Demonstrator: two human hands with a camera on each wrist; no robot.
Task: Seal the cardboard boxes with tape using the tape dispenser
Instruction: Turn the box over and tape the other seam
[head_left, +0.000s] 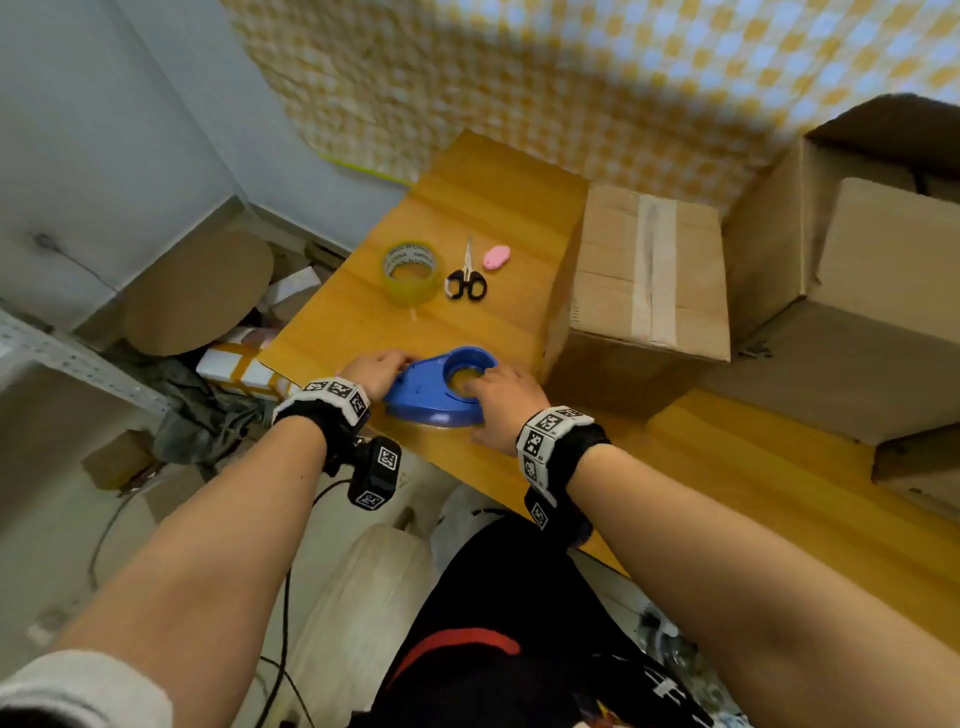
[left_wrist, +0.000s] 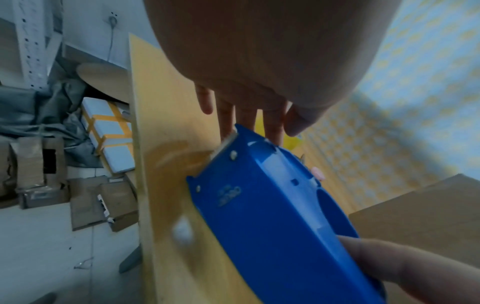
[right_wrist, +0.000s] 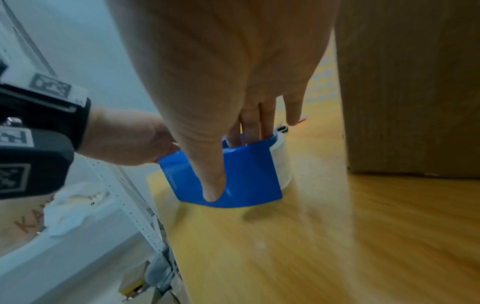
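Note:
A blue tape dispenser (head_left: 431, 395) (left_wrist: 272, 216) (right_wrist: 246, 174) lies on its side near the front left edge of the wooden table (head_left: 727, 467). My left hand (head_left: 374, 371) (left_wrist: 272, 115) (right_wrist: 130, 139) holds its narrow cutter end. My right hand (head_left: 498, 400) (right_wrist: 233, 123) grips the round end, fingers down inside the hub hole and thumb pressed on the outer wall. Just right of the dispenser stands a cardboard box (head_left: 649, 270) with a tape strip along its top seam. A larger cardboard box (head_left: 857, 260) with raised flaps stands at the far right.
Behind the dispenser lie a loose roll of clear tape (head_left: 410, 270), black-handled scissors (head_left: 466, 280) and a small pink object (head_left: 496, 257). Off the table's left edge, cardboard pieces and taped parcels (head_left: 234, 364) clutter the floor. A checked wall backs the table.

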